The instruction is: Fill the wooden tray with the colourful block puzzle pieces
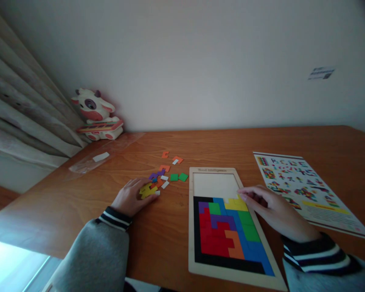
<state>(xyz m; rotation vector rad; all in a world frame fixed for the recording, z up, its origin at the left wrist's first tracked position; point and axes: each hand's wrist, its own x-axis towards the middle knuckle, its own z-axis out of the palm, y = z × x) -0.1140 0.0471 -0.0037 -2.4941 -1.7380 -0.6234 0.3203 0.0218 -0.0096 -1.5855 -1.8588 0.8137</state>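
My left hand rests on the table at the pile's near side, its thumb and fingers curved round yellow puzzle pieces. Orange, purple and white pieces lie close to its fingertips. Over the right rim of a wooden puzzle tray, my right hand has its thumb and fingertips pinched together at a yellow puzzle piece. Its lower fingers are curled in. Red, blue, green, purple, orange and black pieces fill the near part of the tray. Bare pale board shows at the far end.
Two green squares and several orange pieces lie left of the tray. A printed pattern sheet is at the right. Clear plastic wrap and a cow toy with a keyboard are at the far left, near a curtain.
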